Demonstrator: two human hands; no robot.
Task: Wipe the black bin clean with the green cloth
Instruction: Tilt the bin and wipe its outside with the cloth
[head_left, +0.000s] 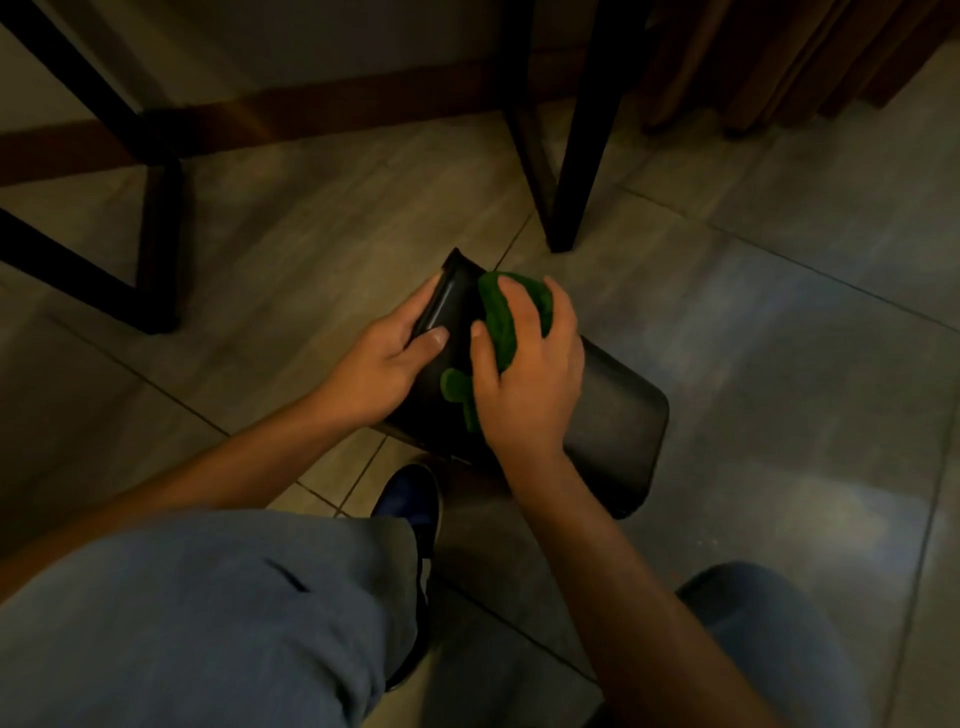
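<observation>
While left hand (387, 358) grips bin (613, 436) (tilted), right hand (524, 379) presses cloth (498, 317).

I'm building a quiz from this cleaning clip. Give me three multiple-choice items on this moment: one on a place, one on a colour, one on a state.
1. Where is the black bin?
A. on a table
B. on the tiled floor, tipped over
C. on a chair

2. What colour is the cloth?
A. green
B. white
C. red

3. What is the left hand doing?
A. hanging free
B. holding the cloth
C. gripping the bin's rim

Answers: 1 B, the bin lies tilted on the tiles by a blue shoe. 2 A, the cloth under the right hand is green. 3 C, its fingers curl over the rim.
</observation>
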